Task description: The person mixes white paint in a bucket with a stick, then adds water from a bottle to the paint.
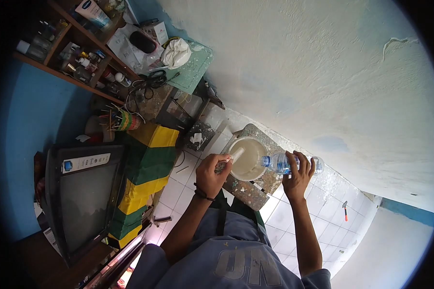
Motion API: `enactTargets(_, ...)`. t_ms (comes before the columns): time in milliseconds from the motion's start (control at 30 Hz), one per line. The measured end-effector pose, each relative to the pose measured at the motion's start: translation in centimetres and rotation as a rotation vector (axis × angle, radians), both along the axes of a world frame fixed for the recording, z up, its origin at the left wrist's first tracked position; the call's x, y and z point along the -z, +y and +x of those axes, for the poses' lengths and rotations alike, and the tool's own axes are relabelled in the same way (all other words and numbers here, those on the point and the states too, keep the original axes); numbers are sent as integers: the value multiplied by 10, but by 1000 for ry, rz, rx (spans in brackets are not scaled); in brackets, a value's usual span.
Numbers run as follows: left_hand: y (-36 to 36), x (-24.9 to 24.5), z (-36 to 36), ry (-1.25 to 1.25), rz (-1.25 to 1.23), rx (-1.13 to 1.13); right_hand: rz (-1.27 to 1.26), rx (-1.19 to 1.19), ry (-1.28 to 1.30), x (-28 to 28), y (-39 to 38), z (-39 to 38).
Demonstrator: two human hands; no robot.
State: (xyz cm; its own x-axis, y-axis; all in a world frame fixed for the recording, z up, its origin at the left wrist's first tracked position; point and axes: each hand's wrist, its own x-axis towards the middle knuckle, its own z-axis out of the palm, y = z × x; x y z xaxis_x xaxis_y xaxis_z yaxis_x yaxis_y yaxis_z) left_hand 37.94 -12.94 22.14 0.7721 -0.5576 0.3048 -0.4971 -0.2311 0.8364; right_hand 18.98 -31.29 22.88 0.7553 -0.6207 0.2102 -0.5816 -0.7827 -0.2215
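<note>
A round white bucket [248,159] with pale material inside stands on a speckled board [270,185]. My left hand [212,174] is closed on a white stick-like tool [237,155], whose far end reaches over the bucket's left side. On the right, my right hand [299,172] wraps round a clear plastic bottle [280,163] with blue on its label. The bottle lies nearly sideways, its blue neck end [265,161] at the bucket's right rim. Whether liquid is coming out cannot be made out.
A wooden shelf [58,45] with small bottles is at upper left, and a dark-framed screen [87,192] leans below it. Beside it hangs a green and yellow cloth [144,168]. A plastered wall [323,86] rises beyond the bucket. A hammer [345,211] lies on the tiles.
</note>
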Motion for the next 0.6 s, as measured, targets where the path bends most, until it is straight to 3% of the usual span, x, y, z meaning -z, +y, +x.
enactTargets(600, -1, -4, 0, -9, 9, 29, -43, -23, 19, 6, -2, -2)
